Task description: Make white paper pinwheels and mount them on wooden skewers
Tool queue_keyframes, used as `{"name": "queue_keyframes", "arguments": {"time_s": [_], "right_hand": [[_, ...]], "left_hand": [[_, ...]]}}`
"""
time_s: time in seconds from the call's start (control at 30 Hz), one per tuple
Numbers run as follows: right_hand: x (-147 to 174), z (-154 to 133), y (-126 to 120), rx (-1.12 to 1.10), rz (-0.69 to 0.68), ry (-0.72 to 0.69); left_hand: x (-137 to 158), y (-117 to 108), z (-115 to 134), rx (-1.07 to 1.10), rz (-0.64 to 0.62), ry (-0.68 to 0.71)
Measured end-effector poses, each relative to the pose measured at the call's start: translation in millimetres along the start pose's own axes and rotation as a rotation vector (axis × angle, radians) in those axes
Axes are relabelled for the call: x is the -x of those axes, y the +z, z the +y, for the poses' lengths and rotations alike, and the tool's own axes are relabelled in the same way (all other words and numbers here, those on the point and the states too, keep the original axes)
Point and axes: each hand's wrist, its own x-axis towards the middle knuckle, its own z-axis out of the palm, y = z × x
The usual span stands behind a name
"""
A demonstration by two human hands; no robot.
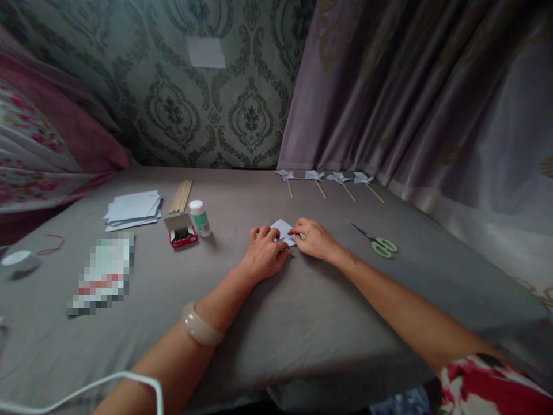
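In the middle of the grey-covered table lies a small white paper sheet (281, 227), partly covered by both hands. My left hand (265, 252) rests over its left and near side, with the fingers bent and holding it down. At the sheet's right side, my right hand (314, 238) has its thumb and fingers pinched on the paper's edge. A small dark tip shows beside the left fingertips; what it belongs to I cannot make out. Scissors (377, 242) with green handles lie to the right of the hands, blades pointing away to the left.
Several white paper pinwheels (314, 175) on sticks lie along the far right edge. Leftward are a white-capped bottle (200, 219), an open red box (183, 237), wooden sticks (180, 196), a paper stack (133, 208) and a blurred packet (106, 271). A white cable (86, 392) crosses the near left.
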Motion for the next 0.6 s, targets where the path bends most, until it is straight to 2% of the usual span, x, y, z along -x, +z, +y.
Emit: {"name": "queue_keyframes", "arguments": {"time_s": [0.6], "right_hand": [[-6.8,-12.2,-1.7,0.210,-0.101,-0.165]], "left_hand": [[1.0,-0.9,0.9,-0.002,0.015,0.012]]}}
